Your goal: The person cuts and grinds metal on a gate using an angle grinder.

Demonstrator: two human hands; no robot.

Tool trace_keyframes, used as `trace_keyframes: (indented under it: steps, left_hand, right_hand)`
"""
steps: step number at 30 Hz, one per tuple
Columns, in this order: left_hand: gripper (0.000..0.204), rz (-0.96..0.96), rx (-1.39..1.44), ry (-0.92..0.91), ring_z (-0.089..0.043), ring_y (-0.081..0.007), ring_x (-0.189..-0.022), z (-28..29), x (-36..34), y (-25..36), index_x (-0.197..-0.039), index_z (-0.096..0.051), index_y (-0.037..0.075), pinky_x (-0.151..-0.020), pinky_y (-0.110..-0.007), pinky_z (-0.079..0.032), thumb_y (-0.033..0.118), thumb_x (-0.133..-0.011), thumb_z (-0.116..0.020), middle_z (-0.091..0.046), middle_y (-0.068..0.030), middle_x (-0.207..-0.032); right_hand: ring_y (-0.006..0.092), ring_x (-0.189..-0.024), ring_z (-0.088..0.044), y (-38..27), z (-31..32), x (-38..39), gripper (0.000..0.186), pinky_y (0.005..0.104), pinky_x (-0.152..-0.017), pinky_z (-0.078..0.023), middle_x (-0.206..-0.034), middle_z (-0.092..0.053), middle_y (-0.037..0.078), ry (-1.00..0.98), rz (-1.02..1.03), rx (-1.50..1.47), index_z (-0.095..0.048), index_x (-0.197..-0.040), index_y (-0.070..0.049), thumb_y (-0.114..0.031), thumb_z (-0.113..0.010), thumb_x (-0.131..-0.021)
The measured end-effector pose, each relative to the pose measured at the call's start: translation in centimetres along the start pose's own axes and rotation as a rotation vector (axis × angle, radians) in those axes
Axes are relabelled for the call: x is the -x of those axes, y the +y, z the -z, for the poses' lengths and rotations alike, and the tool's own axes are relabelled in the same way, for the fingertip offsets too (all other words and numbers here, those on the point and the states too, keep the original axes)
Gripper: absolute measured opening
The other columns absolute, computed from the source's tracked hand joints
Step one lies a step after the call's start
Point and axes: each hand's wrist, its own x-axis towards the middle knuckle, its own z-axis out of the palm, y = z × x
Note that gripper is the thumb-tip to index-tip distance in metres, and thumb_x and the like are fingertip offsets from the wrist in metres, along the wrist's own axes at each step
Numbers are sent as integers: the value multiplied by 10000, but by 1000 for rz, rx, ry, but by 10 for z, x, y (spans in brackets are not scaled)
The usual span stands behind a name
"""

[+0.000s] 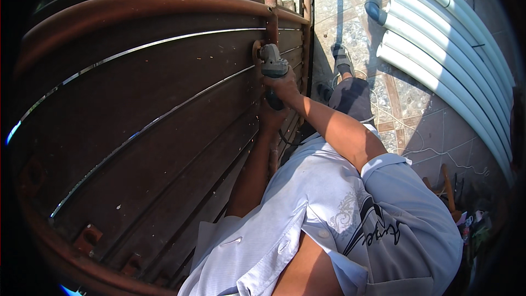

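Observation:
An angle grinder point(274, 64) with a grey gear head and dark body is held in both my hands. My right hand point(286, 86) wraps round its body just behind the head. Lower down, my left hand point(270, 117) grips the rear part of the grinder. The brownish disc point(256, 52) stands on edge at the left of the head, close to the upright rusty-brown tube point(272, 26) of a metal gate. Whether the disc touches the metal I cannot tell. Small orange sparks are scattered over the dark slatted panel point(181, 93) to the left.
A thick curved-looking brown rail point(142, 8) runs along the gate's top. Several pale pipes point(438, 38) lie on the paved ground at the right. A thin white cable point(416, 151) trails over the tiles near my leg. Assorted clutter point(474, 225) sits at the lower right.

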Motion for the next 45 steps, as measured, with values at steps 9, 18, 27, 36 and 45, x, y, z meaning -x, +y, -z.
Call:
trace_keyframes:
  steps: [9, 18, 27, 36, 45]
  left_hand:
    - [791, -68, 28, 76, -587, -335, -1203, -1, 2, -4, -1354, -432, 28, -979, -419, -473, 257, -696, -808, -570, -213, -1281]
    - [822, -171, 36, 104, -591, -342, -1197, -3, -1, -11, -1378, -421, 23, -978, -423, -476, 277, -701, -812, -575, -213, -1277]
    - [834, -154, -32, 85, -597, -364, -1183, -4, 0, -22, -1377, -413, 22, -962, -439, -487, 306, -703, -813, -577, -227, -1274]
    - [866, -130, 3, 66, -592, -368, -1191, -4, -1, -22, -1409, -395, 35, -968, -431, -486, 307, -702, -813, -573, -225, -1289]
    - [826, -58, -102, 100, -607, -368, -1149, -7, 1, -26, -1369, -422, 34, -943, -446, -492, 316, -695, -806, -588, -215, -1239]
  right_hand:
    - [303, -1053, -626, -2, -2, 5, 787, 392, -905, -501, -1123, -612, 188, 65, 28, 129, -470, -1207, 28, -310, -868, -618]
    - [332, -1119, -596, -7, 0, 6, 822, 415, -941, -484, -1175, -587, 210, 27, -2, 159, -459, -1233, 35, -329, -866, -619]
    - [329, -1101, -608, -5, -1, 10, 802, 414, -934, -491, -1155, -601, 205, 37, -8, 144, -470, -1228, 23, -315, -856, -611]
    - [314, -1077, -618, -5, -3, 11, 782, 406, -920, -498, -1138, -608, 192, 76, 10, 161, -476, -1215, 18, -311, -854, -615]
    - [278, -1049, -626, -12, -1, 16, 739, 380, -891, -506, -1121, -613, 173, 43, -15, 100, -480, -1191, 14, -276, -851, -621]
